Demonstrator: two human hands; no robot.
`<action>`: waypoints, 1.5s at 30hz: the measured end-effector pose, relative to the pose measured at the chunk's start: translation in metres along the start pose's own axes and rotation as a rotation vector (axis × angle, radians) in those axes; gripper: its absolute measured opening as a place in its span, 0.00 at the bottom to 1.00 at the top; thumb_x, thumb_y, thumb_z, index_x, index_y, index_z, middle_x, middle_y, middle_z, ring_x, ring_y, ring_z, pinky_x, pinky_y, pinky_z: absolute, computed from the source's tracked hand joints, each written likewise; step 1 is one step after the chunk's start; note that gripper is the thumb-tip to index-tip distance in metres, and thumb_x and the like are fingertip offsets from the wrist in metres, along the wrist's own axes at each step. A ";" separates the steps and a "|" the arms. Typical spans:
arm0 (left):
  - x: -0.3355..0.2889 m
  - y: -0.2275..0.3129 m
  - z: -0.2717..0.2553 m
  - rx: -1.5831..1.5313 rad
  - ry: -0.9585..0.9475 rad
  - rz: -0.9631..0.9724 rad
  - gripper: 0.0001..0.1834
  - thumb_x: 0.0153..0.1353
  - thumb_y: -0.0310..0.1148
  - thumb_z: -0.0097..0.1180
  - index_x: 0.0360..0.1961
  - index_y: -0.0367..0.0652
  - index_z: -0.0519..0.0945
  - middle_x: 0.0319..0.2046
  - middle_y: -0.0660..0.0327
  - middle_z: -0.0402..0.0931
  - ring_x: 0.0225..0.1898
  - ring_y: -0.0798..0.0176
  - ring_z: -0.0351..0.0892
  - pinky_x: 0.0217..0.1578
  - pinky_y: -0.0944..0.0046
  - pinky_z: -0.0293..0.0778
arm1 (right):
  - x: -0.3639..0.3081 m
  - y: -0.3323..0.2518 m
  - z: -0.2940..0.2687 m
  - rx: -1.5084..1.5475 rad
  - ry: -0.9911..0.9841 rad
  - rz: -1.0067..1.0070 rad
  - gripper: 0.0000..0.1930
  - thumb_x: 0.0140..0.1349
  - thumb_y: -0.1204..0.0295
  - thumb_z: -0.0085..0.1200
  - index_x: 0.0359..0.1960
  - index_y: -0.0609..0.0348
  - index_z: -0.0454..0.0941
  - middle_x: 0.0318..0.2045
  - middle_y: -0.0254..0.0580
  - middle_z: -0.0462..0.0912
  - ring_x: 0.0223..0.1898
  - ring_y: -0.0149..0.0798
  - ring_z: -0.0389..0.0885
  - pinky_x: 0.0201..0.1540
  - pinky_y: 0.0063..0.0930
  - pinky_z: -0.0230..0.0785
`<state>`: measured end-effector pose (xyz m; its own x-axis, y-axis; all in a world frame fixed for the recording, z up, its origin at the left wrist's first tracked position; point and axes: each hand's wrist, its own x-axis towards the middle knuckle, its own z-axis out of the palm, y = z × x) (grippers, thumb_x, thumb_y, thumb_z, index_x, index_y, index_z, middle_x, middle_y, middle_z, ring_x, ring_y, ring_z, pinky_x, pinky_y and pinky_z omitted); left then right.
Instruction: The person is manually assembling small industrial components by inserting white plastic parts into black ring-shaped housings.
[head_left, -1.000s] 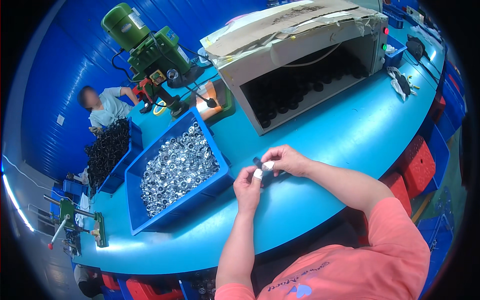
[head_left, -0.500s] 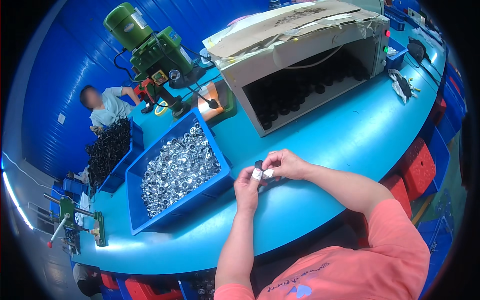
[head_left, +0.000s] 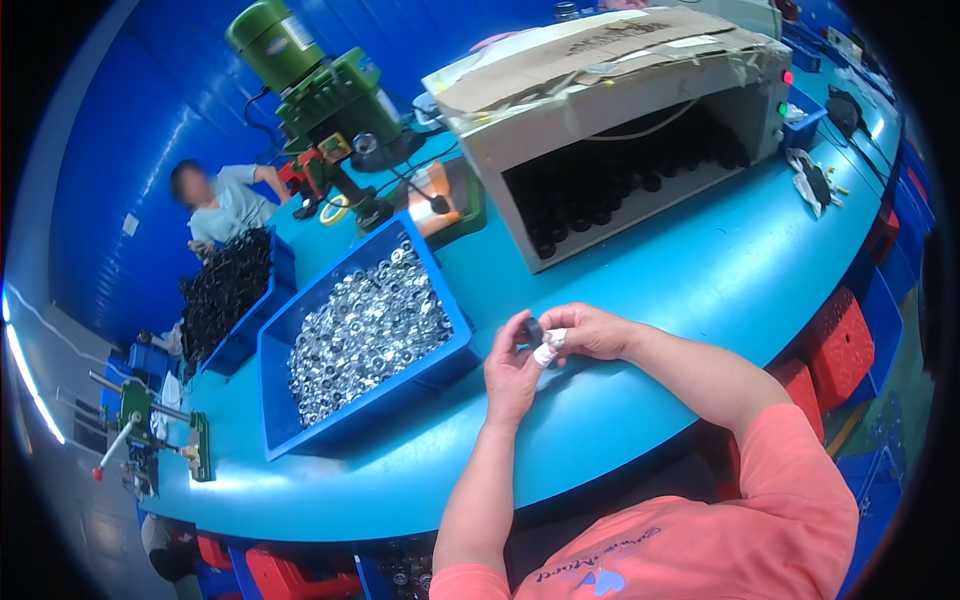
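A small black ring-shaped part is held up over the blue-green table, between my two hands. My left hand is closed on it from the left, index finger along its far side. From the right, my right hand pinches close against the same ring, its fingertips partly hidden. White wrapping covers both thumbs, which meet just below the ring. To the left of my hands stands a blue bin full of small shiny metal-and-black round parts.
An open-fronted box-like machine with black rings inside stands at the back. Behind the bin is a green motorised press. A hand-lever press is at far left. A person sits beyond a bin of black parts. Red stools are at right.
The black ring has tilted and shows more of its side, with my left fingers more opened around it. The whole view has shifted slightly, with the scene a little further right.
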<state>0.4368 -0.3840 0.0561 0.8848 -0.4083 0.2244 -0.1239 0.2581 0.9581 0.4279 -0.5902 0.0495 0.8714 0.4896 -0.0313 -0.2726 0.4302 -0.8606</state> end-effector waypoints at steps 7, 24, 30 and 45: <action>0.001 -0.026 -0.008 0.113 0.002 0.037 0.27 0.71 0.29 0.69 0.68 0.37 0.75 0.53 0.63 0.78 0.51 0.70 0.79 0.49 0.65 0.84 | -0.004 -0.006 0.003 -0.268 0.274 -0.075 0.08 0.72 0.68 0.66 0.42 0.59 0.86 0.39 0.33 0.86 0.37 0.27 0.84 0.36 0.24 0.79; 0.003 -0.010 -0.015 -0.568 -0.353 -0.405 0.17 0.72 0.28 0.62 0.61 0.39 0.81 0.56 0.58 0.85 0.55 0.56 0.85 0.57 0.52 0.80 | 0.186 -0.066 0.140 -2.284 -0.112 -0.311 0.09 0.65 0.68 0.61 0.42 0.48 0.93 0.45 0.38 0.92 0.54 0.43 0.86 0.58 0.47 0.68; -0.002 -0.009 -0.017 -0.608 -0.203 -0.460 0.24 0.71 0.24 0.61 0.67 0.36 0.76 0.63 0.55 0.81 0.65 0.53 0.80 0.63 0.54 0.78 | 0.207 -0.050 0.136 -2.336 -0.165 -0.212 0.09 0.64 0.66 0.62 0.42 0.47 0.93 0.44 0.36 0.93 0.50 0.42 0.90 0.56 0.45 0.71; -0.001 -0.023 -0.027 -0.767 -0.259 -0.414 0.23 0.74 0.29 0.57 0.67 0.37 0.77 0.63 0.55 0.81 0.65 0.54 0.80 0.65 0.52 0.76 | 0.208 -0.051 0.139 -2.288 -0.176 -0.092 0.10 0.63 0.67 0.65 0.44 0.49 0.93 0.46 0.39 0.92 0.52 0.40 0.89 0.54 0.42 0.72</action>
<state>0.4513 -0.3657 0.0292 0.6522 -0.7579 0.0105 0.5959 0.5213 0.6109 0.5666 -0.4046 0.1575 0.7838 0.6188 -0.0515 0.6167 -0.7660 0.1817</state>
